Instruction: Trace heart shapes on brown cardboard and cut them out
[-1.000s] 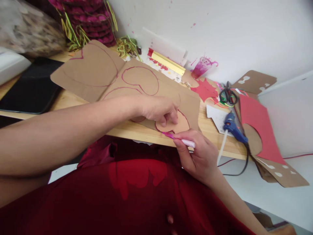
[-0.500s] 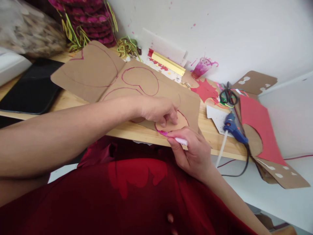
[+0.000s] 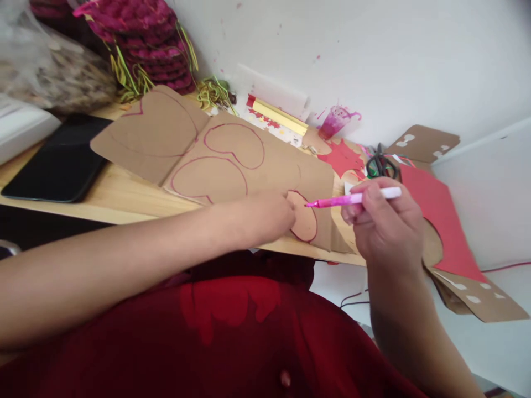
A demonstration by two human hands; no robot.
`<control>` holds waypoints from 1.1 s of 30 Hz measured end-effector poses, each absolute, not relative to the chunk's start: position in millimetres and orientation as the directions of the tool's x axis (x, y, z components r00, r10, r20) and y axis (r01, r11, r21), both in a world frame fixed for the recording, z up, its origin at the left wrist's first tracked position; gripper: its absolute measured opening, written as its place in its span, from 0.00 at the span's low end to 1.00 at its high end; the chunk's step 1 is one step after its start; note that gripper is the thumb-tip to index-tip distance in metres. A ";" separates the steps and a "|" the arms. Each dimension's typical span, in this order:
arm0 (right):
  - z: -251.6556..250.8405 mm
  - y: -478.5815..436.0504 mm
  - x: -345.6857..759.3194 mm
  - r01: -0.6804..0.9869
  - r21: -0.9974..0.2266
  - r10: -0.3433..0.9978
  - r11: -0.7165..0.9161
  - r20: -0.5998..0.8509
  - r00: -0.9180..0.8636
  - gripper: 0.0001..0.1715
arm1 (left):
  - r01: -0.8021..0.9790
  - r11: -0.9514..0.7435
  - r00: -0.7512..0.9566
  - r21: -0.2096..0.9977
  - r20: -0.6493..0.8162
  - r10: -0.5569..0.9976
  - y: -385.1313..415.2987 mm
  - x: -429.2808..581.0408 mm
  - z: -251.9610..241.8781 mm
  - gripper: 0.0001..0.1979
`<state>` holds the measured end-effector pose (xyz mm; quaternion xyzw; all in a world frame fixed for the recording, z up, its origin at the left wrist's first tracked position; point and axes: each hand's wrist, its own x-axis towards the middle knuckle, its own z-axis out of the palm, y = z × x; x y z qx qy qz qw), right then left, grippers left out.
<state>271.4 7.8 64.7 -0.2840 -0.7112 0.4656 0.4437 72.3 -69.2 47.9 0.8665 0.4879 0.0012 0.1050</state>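
Note:
In my right hand (image 3: 388, 221) is a pink marker (image 3: 342, 200) with a white end, pinched between thumb and fingers. Its tip points left, over the light cardboard cutout (image 3: 303, 221); I cannot tell whether it touches. A dark magenta line edges this rounded cutout. My left hand (image 3: 271, 218), fingers curled, closes at the cutout's left edge, and most of its fingertips are hidden. Under both lies a creased sheet of brown cardboard (image 3: 274, 174) with heart outlines drawn in magenta.
Scissors (image 3: 381, 163), a red paper piece (image 3: 342, 158) and a pink-stained cup (image 3: 335, 121) lie behind on the right. Cut cardboard with red paper (image 3: 435, 207) stands at far right. On the left are a black tablet-like slab (image 3: 53, 166), a filled plastic bag (image 3: 62, 66) and magenta knitting (image 3: 145, 44).
My right hand has lifted the marker from the cutout's near edge and moved right and up. My left hand has shifted slightly down, to the cutout's left edge; the cutout appears turned.

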 end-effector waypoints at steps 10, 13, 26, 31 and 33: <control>68.3 16.9 206.8 0.157 -0.816 0.547 0.556 0.217 -0.808 0.14 | 0.944 -0.268 0.278 -0.195 0.029 0.960 -100.5 139.5 23.1 0.29; 72.1 14.1 195.0 0.176 -0.750 0.444 0.638 0.172 -0.879 0.13 | 0.952 -0.236 0.252 -0.197 0.062 0.966 -102.9 143.0 20.8 0.38; 77.4 12.0 172.2 0.202 -0.550 0.309 0.810 0.108 -0.945 0.12 | 0.969 -0.224 0.236 -0.102 0.121 0.964 -103.7 145.4 1.1 0.33; 77.3 17.4 162.2 0.290 -0.481 0.379 0.827 0.096 -0.921 0.13 | 0.940 -0.270 0.302 -0.209 0.142 0.943 -103.9 144.1 1.2 0.33; 76.6 20.6 157.8 0.320 -0.475 0.408 0.820 0.091 -0.909 0.13 | 0.931 -0.286 0.321 -0.227 0.139 0.937 -105.0 142.7 2.8 0.32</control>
